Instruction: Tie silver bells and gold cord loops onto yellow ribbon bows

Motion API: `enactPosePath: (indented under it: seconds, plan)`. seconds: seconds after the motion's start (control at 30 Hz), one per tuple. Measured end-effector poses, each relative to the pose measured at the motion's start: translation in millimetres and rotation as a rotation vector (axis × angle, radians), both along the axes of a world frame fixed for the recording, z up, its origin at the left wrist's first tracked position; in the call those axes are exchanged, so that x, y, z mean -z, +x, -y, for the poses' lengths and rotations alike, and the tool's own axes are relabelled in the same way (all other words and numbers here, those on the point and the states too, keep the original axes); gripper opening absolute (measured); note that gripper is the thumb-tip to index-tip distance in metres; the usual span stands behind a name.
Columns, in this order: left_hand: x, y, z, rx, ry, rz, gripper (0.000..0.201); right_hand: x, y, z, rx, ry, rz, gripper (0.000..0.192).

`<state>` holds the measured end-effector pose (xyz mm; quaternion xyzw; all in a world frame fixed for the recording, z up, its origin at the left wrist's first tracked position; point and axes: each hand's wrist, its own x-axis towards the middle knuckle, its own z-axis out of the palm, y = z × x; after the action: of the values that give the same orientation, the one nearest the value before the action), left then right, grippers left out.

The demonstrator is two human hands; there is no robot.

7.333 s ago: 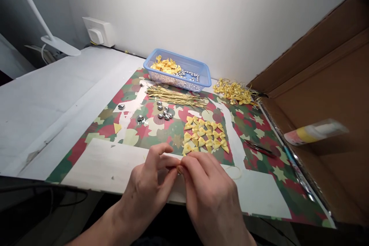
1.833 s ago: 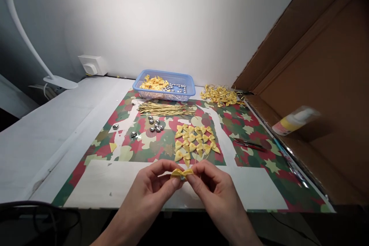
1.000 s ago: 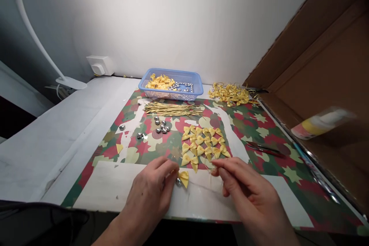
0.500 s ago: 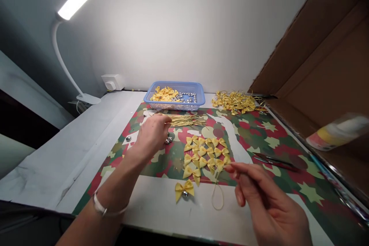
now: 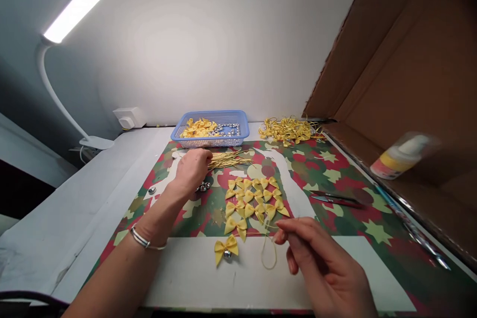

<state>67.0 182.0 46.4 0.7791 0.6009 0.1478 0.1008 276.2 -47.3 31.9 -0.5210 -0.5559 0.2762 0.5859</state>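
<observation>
My left hand (image 5: pixel 192 169) reaches forward over the bundle of gold wire ties (image 5: pixel 227 159), fingers curled down at its left end; whether it grips any tie is hidden. My right hand (image 5: pixel 320 263) hovers near the front edge, thumb and forefinger pinched on a thin gold thread loop (image 5: pixel 268 253) that hangs to the white paper. A yellow bow with a silver bell (image 5: pixel 225 250) lies loose on the white paper to the left of the loop. Beyond it lie several yellow bows (image 5: pixel 255 198) in rows and some silver bells (image 5: pixel 203 187).
A blue basket (image 5: pixel 210 129) with bows and bells stands at the back. A heap of finished yellow pieces (image 5: pixel 288 130) lies to its right. Red-handled scissors (image 5: pixel 335 199) rest on the patterned mat (image 5: pixel 328 174). A cardboard box (image 5: pixel 410 109) with a glue bottle (image 5: pixel 400 156) fills the right. A lamp (image 5: pixel 74 15) arches at left.
Over the last second my left hand let go of the yellow bow, left it on the white paper and reached forward to the wire ties. My right hand kept the thread loop.
</observation>
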Motion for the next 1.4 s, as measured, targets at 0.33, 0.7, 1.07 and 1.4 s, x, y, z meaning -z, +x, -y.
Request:
enactPosePath:
  seconds: [0.33, 0.7, 1.07, 1.4]
  plan:
    - [-35.7, 0, 83, 0.115, -0.015, 0.595, 0.02, -3.4, -14, -20, -0.23, -0.265, -0.354, 0.034]
    - [-7.1, -16, 193, 0.133, -0.479, 1.123, 0.011, -7.9, -48, -40, -0.337, -0.396, -0.745, 0.044]
    - [-6.9, -31, 194, 0.382, -0.695, 1.135, 0.02, -9.7, -42, -44, -0.102, -0.203, -0.372, 0.023]
    - [2.4, -25, 188, 0.215, -0.561, 1.361, 0.013, -10.8, -40, -14, -0.06, 0.286, 0.399, 0.042]
